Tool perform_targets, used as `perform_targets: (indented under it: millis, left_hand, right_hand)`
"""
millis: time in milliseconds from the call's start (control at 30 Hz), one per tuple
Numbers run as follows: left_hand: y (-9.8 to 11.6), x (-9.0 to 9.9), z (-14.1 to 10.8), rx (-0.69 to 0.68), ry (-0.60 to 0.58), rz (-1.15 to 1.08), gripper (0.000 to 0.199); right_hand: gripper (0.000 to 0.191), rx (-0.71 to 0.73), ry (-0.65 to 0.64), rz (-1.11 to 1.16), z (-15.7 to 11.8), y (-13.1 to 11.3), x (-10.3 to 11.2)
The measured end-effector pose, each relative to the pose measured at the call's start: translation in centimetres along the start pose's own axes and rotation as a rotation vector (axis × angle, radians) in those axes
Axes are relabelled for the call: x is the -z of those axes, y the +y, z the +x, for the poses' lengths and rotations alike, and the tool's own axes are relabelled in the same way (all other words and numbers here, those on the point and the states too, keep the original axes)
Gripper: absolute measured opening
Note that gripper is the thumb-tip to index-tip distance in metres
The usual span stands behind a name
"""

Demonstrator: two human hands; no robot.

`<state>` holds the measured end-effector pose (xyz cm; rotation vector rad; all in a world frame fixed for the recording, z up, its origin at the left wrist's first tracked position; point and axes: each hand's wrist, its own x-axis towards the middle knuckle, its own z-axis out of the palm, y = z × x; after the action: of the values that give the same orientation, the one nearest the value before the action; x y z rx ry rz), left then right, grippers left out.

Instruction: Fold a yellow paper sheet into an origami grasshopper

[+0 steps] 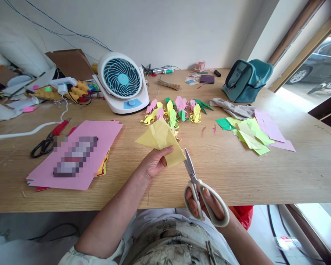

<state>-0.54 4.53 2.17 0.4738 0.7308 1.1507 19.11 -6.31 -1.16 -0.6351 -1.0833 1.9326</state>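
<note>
A folded sheet of yellow paper (161, 138) is pinched in my left hand (157, 160), its thumb on top, above the table. My right hand (205, 204) has its fingers through the white handles of a pair of scissors (192, 175). The scissor blades are parted, pointing up and left, with the paper's right corner at them. Behind the yellow paper lies a cluster of cut and folded pink, yellow and green paper pieces (172, 114).
A fan (123, 79) stands behind, left of centre. Pink sheets (105, 140) and black-and-red scissors (48, 141) lie left. On the right are green and yellow papers (249, 134), a grey cloth (231, 108) and a teal bag (246, 81). The wooden table's (292, 176) front edge is near my lap.
</note>
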Motion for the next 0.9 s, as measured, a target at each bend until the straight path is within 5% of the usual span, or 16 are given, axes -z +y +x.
perform_targets:
  millis: [900]
  left_hand:
    - [0.0,0.3,-0.2,0.107,-0.058,0.073,0.038]
  right_hand:
    - [0.051,0.0,0.083,0.003,0.0,0.2,-1.5]
